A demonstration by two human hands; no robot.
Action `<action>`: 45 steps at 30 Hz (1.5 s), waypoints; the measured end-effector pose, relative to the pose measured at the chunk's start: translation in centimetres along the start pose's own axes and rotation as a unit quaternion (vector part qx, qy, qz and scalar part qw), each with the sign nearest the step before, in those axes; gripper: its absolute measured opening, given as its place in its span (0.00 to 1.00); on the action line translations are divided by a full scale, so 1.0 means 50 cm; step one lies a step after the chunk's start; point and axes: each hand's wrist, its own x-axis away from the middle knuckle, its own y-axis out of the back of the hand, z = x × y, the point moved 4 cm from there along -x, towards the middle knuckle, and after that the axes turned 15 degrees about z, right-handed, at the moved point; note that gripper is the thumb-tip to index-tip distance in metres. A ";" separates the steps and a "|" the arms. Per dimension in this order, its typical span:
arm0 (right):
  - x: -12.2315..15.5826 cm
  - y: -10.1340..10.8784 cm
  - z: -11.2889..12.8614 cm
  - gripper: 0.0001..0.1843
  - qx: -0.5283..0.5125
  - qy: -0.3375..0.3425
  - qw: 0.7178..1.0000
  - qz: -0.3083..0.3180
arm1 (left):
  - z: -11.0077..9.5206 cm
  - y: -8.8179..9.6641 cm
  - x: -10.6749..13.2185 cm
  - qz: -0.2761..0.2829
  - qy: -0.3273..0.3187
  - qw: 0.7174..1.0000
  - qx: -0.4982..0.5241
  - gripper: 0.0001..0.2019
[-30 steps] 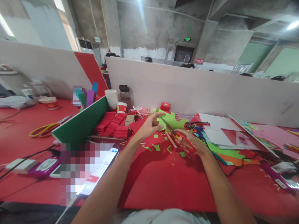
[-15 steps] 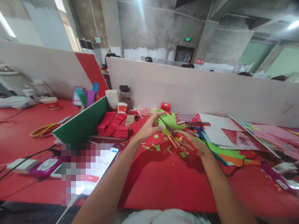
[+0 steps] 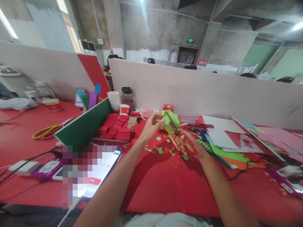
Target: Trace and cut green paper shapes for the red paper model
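My left hand (image 3: 151,126) pinches a piece of light green paper (image 3: 170,121) and holds it up above the red table (image 3: 165,186). My right hand (image 3: 189,146) grips red-handled scissors (image 3: 183,140), whose blades reach up into the green paper. Small green scraps (image 3: 159,148) lie on the table just below both hands.
A stack of red folded papers (image 3: 115,127) lies left of my hands beside a green board (image 3: 82,126). Coloured sheets (image 3: 227,142) pile up at the right. A phone (image 3: 94,171) lies near left. Yellow-handled scissors (image 3: 48,130), cups (image 3: 114,100) and a white partition (image 3: 213,91) stand farther off.
The green paper has been lifted and turned more upright in my left hand. My right hand with the scissors has shifted slightly left and closer to the paper.
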 end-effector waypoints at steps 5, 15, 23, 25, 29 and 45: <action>-0.014 -0.006 -0.013 0.29 -0.018 -0.003 1.000 -0.022 | 0.000 -0.003 0.003 -0.004 0.005 0.997 -0.080 0.12; -0.023 -0.027 -0.016 0.29 -0.034 -0.002 0.999 -0.004 | -0.006 -0.023 0.005 0.019 -0.008 0.995 -0.093 0.13; -0.019 -0.031 -0.005 0.38 -0.018 -0.003 1.000 0.012 | 0.001 -0.020 0.004 0.018 -0.010 0.994 -0.112 0.13; -0.018 -0.028 -0.005 0.38 -0.016 -0.004 1.000 0.018 | 0.001 -0.018 0.005 0.017 -0.009 0.993 -0.115 0.13; -0.015 -0.022 -0.004 0.35 0.001 -0.014 1.000 0.016 | -0.001 -0.016 0.005 0.020 -0.009 0.992 -0.125 0.13; -0.009 -0.014 0.002 0.30 0.062 -0.029 0.998 -0.009 | -0.002 -0.017 0.004 0.050 0.004 0.990 -0.132 0.13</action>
